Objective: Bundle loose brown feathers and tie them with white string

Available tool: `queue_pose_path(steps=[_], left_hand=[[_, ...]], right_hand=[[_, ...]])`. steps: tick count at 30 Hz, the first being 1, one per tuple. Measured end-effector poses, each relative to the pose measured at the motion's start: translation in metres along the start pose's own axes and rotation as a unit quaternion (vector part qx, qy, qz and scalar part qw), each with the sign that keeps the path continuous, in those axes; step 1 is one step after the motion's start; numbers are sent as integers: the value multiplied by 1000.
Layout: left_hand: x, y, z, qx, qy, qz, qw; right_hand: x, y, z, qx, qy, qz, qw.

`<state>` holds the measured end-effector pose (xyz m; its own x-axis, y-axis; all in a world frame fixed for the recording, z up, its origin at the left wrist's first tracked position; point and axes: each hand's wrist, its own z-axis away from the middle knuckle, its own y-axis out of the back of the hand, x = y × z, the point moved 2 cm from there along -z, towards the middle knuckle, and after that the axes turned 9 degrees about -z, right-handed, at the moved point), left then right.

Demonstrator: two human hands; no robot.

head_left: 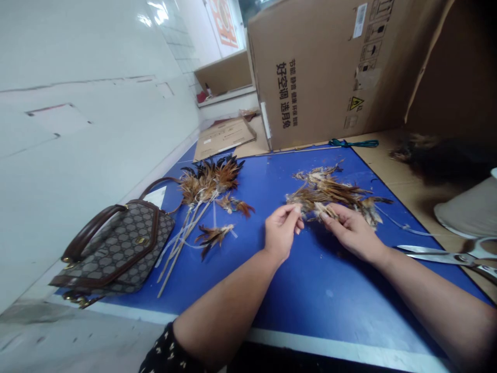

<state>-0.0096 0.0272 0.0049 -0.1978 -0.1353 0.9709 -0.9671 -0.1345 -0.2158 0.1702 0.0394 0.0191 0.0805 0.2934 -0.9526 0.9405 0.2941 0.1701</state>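
Observation:
My right hand (351,230) has its thumb and fingers closed on a small bunch of brown feathers (324,211), with the pale quill ends pointing toward my left hand. Close by on the left, my left hand (282,230) is pinched shut at the fingertips; whatever sits in that pinch is too small to make out. Just beyond both hands, a loose pile of brown feathers (330,189) lies on the blue tabletop (306,305). To the left rest several thin sticks (174,259) topped with brown and black feather bundles (212,178). Two small feather clusters, one dark brown (213,237), lie near them.
A patterned handbag (128,248) stands at the left by the white wall. Large scissors (446,255) lie at the right edge, near a pale container (471,207). Behind stands a big cardboard box (318,77), with a green cord bundle (355,143) before it.

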Motion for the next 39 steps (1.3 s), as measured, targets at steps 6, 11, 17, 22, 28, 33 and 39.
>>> queue_pose_path(steps=[6,11,17,22,28,33,39], left_hand=[[0,-3,8,-46,-41,-48,997],[0,-4,7,-49,-46,-43,997],[-1,-2,8,-81,-67,-65,992],[-2,-4,10,-103,-88,-96,986],[0,-4,5,-38,3,38,999],[7,6,-7,46,46,86,994],[7,7,-10,65,50,81,993]], right_hand=[[-8,-5,1,-19,43,60,997],[-6,-6,3,-44,45,62,996],[-2,-7,3,-61,36,62,996],[-6,-10,4,-77,35,52,995],[-3,-7,2,-54,27,59,996],[4,4,-2,5,8,37,999],[4,7,-1,39,-9,-22,999]])
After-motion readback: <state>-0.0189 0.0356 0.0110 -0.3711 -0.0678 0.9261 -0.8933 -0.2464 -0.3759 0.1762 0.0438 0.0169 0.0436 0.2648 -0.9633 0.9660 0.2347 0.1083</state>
